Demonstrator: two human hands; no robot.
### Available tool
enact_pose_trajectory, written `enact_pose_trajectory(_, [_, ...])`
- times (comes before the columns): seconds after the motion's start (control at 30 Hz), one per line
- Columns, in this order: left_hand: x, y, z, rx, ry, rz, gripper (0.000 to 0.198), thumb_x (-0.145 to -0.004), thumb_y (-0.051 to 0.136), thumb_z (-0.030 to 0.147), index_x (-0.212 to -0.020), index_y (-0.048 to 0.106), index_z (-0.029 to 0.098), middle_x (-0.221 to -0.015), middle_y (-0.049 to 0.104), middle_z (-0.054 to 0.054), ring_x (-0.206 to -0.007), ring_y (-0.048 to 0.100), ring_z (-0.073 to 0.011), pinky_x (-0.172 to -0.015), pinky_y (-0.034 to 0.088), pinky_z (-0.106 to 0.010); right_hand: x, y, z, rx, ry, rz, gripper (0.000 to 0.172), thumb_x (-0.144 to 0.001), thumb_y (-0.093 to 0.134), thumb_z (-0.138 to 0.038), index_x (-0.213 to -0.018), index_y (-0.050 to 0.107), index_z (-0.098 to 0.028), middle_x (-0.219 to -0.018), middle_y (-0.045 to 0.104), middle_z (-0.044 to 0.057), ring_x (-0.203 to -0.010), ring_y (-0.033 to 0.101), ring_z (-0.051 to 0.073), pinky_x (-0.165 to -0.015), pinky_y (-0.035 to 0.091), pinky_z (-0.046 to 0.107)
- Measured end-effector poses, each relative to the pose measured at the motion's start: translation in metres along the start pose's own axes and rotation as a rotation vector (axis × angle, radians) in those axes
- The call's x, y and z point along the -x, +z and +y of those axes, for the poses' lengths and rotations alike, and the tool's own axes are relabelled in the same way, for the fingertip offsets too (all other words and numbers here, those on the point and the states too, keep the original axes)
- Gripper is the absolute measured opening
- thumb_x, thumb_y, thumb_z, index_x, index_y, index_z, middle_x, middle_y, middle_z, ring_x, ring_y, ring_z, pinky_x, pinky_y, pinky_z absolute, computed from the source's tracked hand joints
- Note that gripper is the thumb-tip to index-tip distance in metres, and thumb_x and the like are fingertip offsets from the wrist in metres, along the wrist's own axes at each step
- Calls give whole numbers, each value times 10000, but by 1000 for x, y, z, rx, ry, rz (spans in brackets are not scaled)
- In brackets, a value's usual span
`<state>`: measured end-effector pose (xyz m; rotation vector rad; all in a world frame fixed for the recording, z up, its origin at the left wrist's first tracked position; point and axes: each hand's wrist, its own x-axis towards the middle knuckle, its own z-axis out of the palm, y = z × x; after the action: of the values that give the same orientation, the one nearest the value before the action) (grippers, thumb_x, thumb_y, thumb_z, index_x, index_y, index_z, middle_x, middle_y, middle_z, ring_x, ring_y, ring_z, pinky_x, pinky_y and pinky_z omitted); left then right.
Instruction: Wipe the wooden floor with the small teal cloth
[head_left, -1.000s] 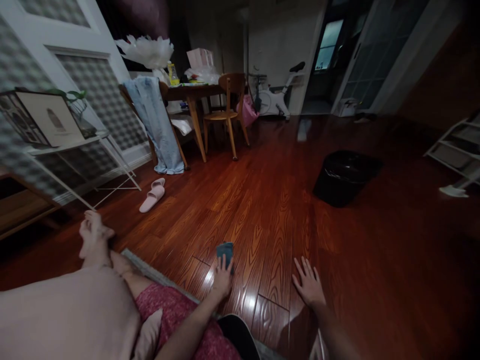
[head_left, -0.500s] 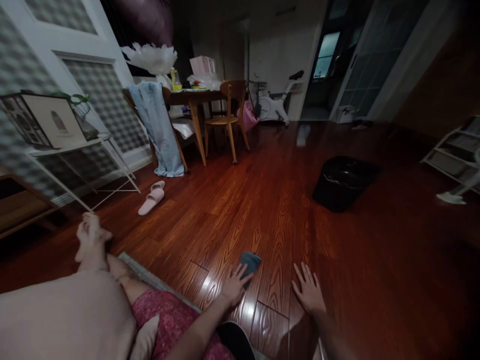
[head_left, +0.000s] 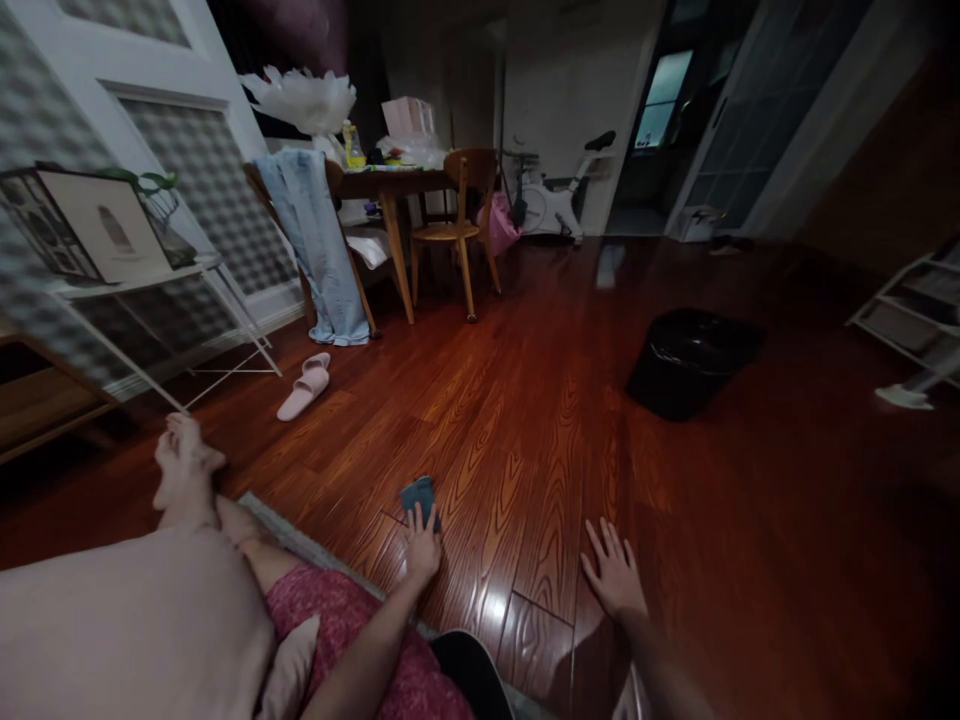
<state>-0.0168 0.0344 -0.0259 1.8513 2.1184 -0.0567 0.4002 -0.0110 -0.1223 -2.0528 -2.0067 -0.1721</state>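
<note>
My left hand (head_left: pixel 423 548) lies spread on a folded teal cloth (head_left: pixel 417 491), its fingers resting over the cloth's near part. The cloth is flat against the glossy reddish wooden floor (head_left: pixel 480 400). Farther right, my right hand (head_left: pixel 616 574) rests palm down with its fingers apart, and nothing is in it. Beside my left forearm are a dark pink patterned garment (head_left: pixel 330 610) over my legs and a large pale cushion (head_left: pixel 135 630). A dark, rounded object (head_left: pixel 469 670) with a light rim is partly cut off at the bottom.
A black bin (head_left: pixel 686 365) lined with a bag stands ahead on the right. Pink slippers (head_left: pixel 305 388) lie to the left, near a white side table (head_left: pixel 135 290). Beyond are a wooden chair (head_left: pixel 450 232), jeans (head_left: pixel 322 260) hung over another chair, and a white cart (head_left: pixel 915 310) far right.
My left hand and the teal cloth have moved left across the floor. My right hand has stayed nearly in place. The view has shifted slightly.
</note>
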Motion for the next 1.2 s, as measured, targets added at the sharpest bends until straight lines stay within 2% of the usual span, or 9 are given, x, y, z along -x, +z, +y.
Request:
enact_pose_trajectory(0.13, [17, 15, 39, 12, 476, -162, 769, -891, 493, 144, -1607, 256, 297, -1696, 21, -58, -1545, 13, -307, -1232, 116, -552, 0, -3, -1, 13, 4, -29, 691, -958, 285, -484, -1599, 261, -227, -1663, 266, 104, -1534, 212, 258, -1215, 183, 521])
enact_pose_trajectory(0.23, [28, 34, 60, 3, 780, -250, 796, -878, 565, 186, -1591, 264, 370, -1699, 4, -27, -1547, 49, -316, -1220, 102, -603, 1, -6, -2, 16, 10, -40, 691, -960, 285, -484, -1604, 240, -238, -1667, 255, 98, -1534, 212, 256, -1217, 178, 519])
enact_pose_trajectory(0.37, [29, 47, 67, -11, 968, -246, 739, -922, 558, 249, -1582, 265, 403, -1702, 47, -12, -1543, 106, -323, -1207, 71, -650, 1, -10, -3, 14, 6, -35, 689, -962, 285, -479, -1603, 242, -231, -1665, 260, 104, -1533, 216, 254, -1219, 175, 514])
enact_pose_trajectory(0.47, [20, 36, 56, -15, 911, -235, 723, -929, 520, 223, -1581, 266, 404, -1698, 99, 5, -1545, 109, -296, -1212, 43, -644, 2, -11, -3, 10, 1, -26, 688, -964, 285, -478, -1603, 242, -227, -1663, 263, 109, -1533, 216, 255, -1219, 174, 515])
enact_pose_trajectory(0.63, [5, 11, 28, 0, 551, -143, 767, -897, 471, 152, -1611, 231, 295, -1696, 68, -27, -1551, 55, -262, -1239, 80, -557, 2, -9, -3, 4, -4, -17, 686, -970, 285, -484, -1604, 238, -226, -1666, 254, 110, -1537, 202, 255, -1220, 171, 521])
enact_pose_trajectory(0.73, [6, 7, 21, 38, 456, -129, 747, -917, 472, 215, -1618, 218, 241, -1692, 50, -57, -1550, 38, -261, -1244, 99, -521, 2, -8, -2, 5, -3, -16, 684, -971, 290, -485, -1604, 239, -230, -1669, 248, 104, -1539, 196, 252, -1220, 175, 517])
enact_pose_trajectory(1.0, [26, 17, 48, 163, 607, -300, 788, -905, 557, 552, -1595, 297, 273, -1690, 47, -77, -1542, 31, -344, -1219, 120, -586, -2, -20, -8, 44, 23, -66, 674, -959, 303, -460, -1596, 271, -241, -1673, 243, 76, -1539, 188, 244, -1218, 190, 499])
enact_pose_trajectory(1.13, [33, 20, 58, 245, 752, -473, 771, -929, 510, 627, -1591, 295, 297, -1682, 128, -80, -1538, 90, -344, -1210, 94, -616, -4, -33, -16, 36, 74, -117, 657, -964, 262, -422, -1576, 330, -193, -1659, 277, 102, -1540, 189, 243, -1224, 181, 498])
enact_pose_trajectory(1.2, [34, 21, 58, 274, 800, -500, 735, -950, 480, 625, -1590, 292, 315, -1676, 175, -69, -1539, 98, -334, -1208, 108, -616, -3, -38, -27, 12, 128, -116, 647, -958, 264, -357, -1575, 329, -177, -1652, 289, 115, -1539, 197, 254, -1217, 198, 519])
